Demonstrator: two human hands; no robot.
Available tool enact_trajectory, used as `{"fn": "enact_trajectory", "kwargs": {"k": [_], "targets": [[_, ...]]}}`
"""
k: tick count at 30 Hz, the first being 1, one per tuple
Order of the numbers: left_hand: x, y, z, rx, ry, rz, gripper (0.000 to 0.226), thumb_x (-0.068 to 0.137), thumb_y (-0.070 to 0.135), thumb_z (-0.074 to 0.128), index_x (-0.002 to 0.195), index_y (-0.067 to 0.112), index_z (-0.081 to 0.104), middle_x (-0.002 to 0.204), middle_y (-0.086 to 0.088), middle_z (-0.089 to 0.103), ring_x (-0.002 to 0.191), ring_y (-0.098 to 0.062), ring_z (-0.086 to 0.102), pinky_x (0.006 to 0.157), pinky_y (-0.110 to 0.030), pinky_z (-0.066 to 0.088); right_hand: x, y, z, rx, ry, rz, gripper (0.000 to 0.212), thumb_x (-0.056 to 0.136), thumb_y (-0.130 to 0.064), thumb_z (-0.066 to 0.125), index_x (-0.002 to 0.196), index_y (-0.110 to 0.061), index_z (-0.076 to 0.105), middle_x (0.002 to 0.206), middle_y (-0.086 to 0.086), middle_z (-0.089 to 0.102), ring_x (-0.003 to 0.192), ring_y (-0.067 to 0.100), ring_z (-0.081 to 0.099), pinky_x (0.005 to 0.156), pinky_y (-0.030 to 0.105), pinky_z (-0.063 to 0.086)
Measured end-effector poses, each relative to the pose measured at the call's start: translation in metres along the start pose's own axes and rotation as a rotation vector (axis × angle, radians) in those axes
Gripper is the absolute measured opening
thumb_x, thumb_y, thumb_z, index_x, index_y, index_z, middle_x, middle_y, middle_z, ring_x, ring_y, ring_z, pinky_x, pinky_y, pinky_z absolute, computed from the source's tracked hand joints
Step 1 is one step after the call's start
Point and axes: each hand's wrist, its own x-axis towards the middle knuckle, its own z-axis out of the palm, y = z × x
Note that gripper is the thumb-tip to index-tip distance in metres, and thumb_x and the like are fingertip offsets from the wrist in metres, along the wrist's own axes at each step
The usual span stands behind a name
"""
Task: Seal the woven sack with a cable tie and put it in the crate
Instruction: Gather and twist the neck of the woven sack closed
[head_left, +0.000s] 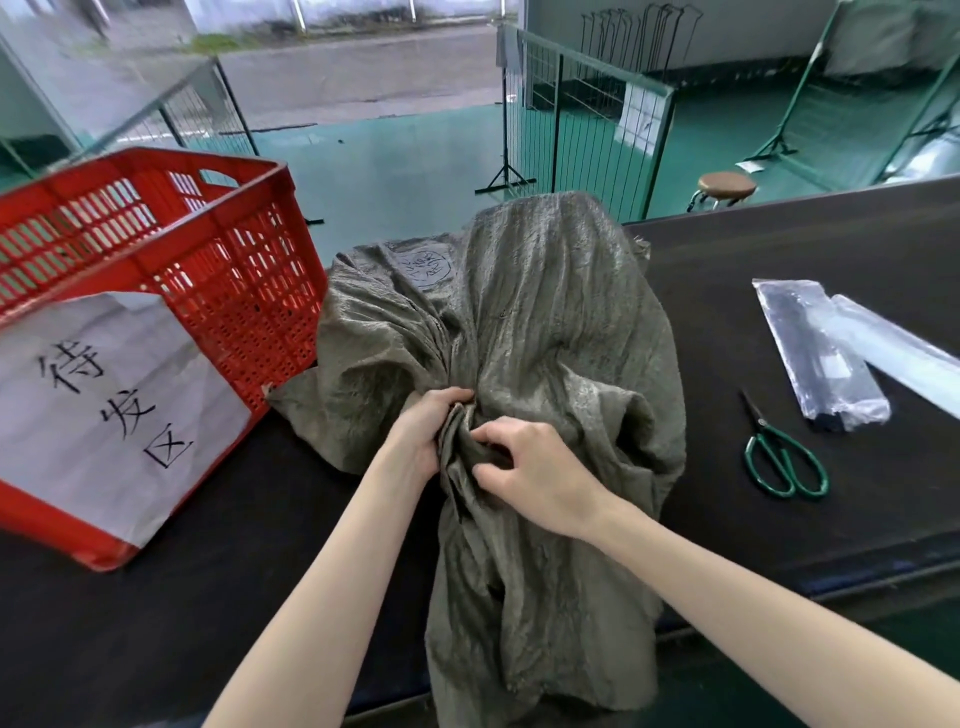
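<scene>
A grey-green woven sack (540, 312) stands filled on the dark table, its loose mouth hanging over the front edge. My left hand (423, 431) grips the gathered neck from the left. My right hand (535, 473) pinches folds of the same neck from the right. The red slatted crate (218, 249) sits to the left of the sack, with a white paper sign on its front. A clear packet of black cable ties (821, 358) lies at the right of the table.
Green-handled scissors (784, 457) lie on the dark table (779, 260) right of the sack, near a second clear plastic sleeve (904, 358). Beyond the table are a green floor, wire fence panels (582, 119) and a round stool (726, 186).
</scene>
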Motion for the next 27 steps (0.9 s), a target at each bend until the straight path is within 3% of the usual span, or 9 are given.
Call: {"fn": "enact_trajectory", "kwargs": {"k": [2, 5, 10, 14, 17, 19, 22, 24, 27], "targets": [[0.004, -0.003, 0.002, -0.029, 0.076, 0.069, 0.028, 0.086, 0.008, 0.055, 0.108, -0.008, 0.064, 0.076, -0.019, 0.069, 0.047, -0.023, 0.066, 0.042, -0.029, 0.053, 0.003, 0.006, -0.009, -0.066, 0.075, 0.014, 0.028, 0.079, -0.012, 0.058, 0.104, -0.007, 0.069, 0.104, 0.01, 0.068, 0.1, 0.024, 0.06, 0.092, 0.031, 0.044], [0.009, -0.008, 0.006, -0.066, 0.114, 0.105, 0.036, 0.084, 0.006, 0.056, 0.117, -0.007, 0.062, 0.098, -0.024, 0.067, 0.053, -0.023, 0.068, 0.044, -0.031, 0.054, 0.005, 0.019, -0.023, -0.225, 0.23, 0.039, 0.021, 0.081, -0.014, 0.056, 0.098, -0.009, 0.066, 0.104, 0.008, 0.065, 0.103, 0.026, 0.056, 0.092, 0.036, 0.043], [0.009, -0.01, 0.008, -0.063, 0.199, 0.155, 0.014, 0.089, 0.008, 0.052, 0.094, 0.004, 0.064, 0.07, -0.011, 0.065, 0.054, -0.019, 0.063, 0.048, -0.025, 0.054, 0.007, 0.039, -0.041, -0.465, 0.305, 0.234, 0.048, 0.086, -0.033, 0.06, 0.129, -0.016, 0.05, 0.135, 0.005, 0.05, 0.124, 0.027, 0.042, 0.103, 0.039, 0.03], [0.0, -0.008, 0.009, -0.129, -0.051, 0.028, 0.035, 0.094, 0.033, 0.047, 0.083, 0.008, 0.07, 0.071, -0.009, 0.074, 0.06, -0.02, 0.071, 0.07, -0.028, 0.054, 0.013, 0.05, -0.04, -0.035, 0.088, 0.496, 0.049, 0.084, -0.027, 0.065, 0.127, -0.009, 0.049, 0.125, 0.012, 0.058, 0.118, 0.027, 0.052, 0.095, 0.032, 0.039], [-0.002, -0.008, 0.006, -0.12, -0.199, 0.057, 0.045, 0.093, 0.044, 0.049, 0.094, 0.006, 0.074, 0.089, -0.012, 0.076, 0.077, -0.023, 0.073, 0.089, -0.034, 0.052, 0.012, 0.049, -0.034, 0.159, 0.181, 0.423, 0.023, 0.081, -0.007, 0.063, 0.104, -0.011, 0.065, 0.097, 0.007, 0.069, 0.096, 0.021, 0.062, 0.078, 0.025, 0.041], [-0.004, -0.009, 0.005, -0.084, -0.248, 0.053, 0.049, 0.091, 0.047, 0.053, 0.104, 0.005, 0.073, 0.099, -0.015, 0.075, 0.085, -0.025, 0.073, 0.093, -0.038, 0.052, 0.013, 0.042, -0.031, 0.311, 0.232, 0.341, 0.024, 0.079, -0.001, 0.061, 0.097, -0.014, 0.069, 0.09, 0.003, 0.071, 0.087, 0.016, 0.064, 0.082, 0.027, 0.047], [-0.006, -0.008, 0.007, -0.049, -0.302, 0.028, 0.053, 0.091, 0.051, 0.05, 0.093, 0.005, 0.077, 0.091, -0.015, 0.076, 0.078, -0.023, 0.073, 0.078, -0.033, 0.059, 0.016, 0.028, -0.023, 0.444, 0.198, 0.212, 0.036, 0.078, 0.003, 0.062, 0.109, -0.012, 0.068, 0.105, 0.006, 0.071, 0.098, 0.015, 0.065, 0.095, 0.026, 0.046], [-0.009, -0.008, 0.012, -0.046, -0.316, 0.007, 0.056, 0.091, 0.054, 0.048, 0.079, 0.009, 0.078, 0.077, -0.012, 0.075, 0.066, -0.021, 0.072, 0.063, -0.029, 0.059, 0.015, 0.02, -0.014, 0.352, 0.156, 0.134, 0.041, 0.077, 0.006, 0.061, 0.116, -0.008, 0.066, 0.111, 0.007, 0.068, 0.104, 0.015, 0.062, 0.096, 0.014, 0.041], [-0.008, -0.008, 0.014, -0.081, -0.312, 0.023, 0.053, 0.089, 0.054, 0.051, 0.073, 0.011, 0.078, 0.074, -0.008, 0.074, 0.063, -0.019, 0.07, 0.06, -0.026, 0.058, 0.011, 0.011, -0.003, 0.228, 0.11, 0.039, 0.046, 0.077, 0.01, 0.055, 0.121, -0.002, 0.061, 0.116, 0.007, 0.065, 0.109, 0.011, 0.058, 0.094, 0.002, 0.033]]}}
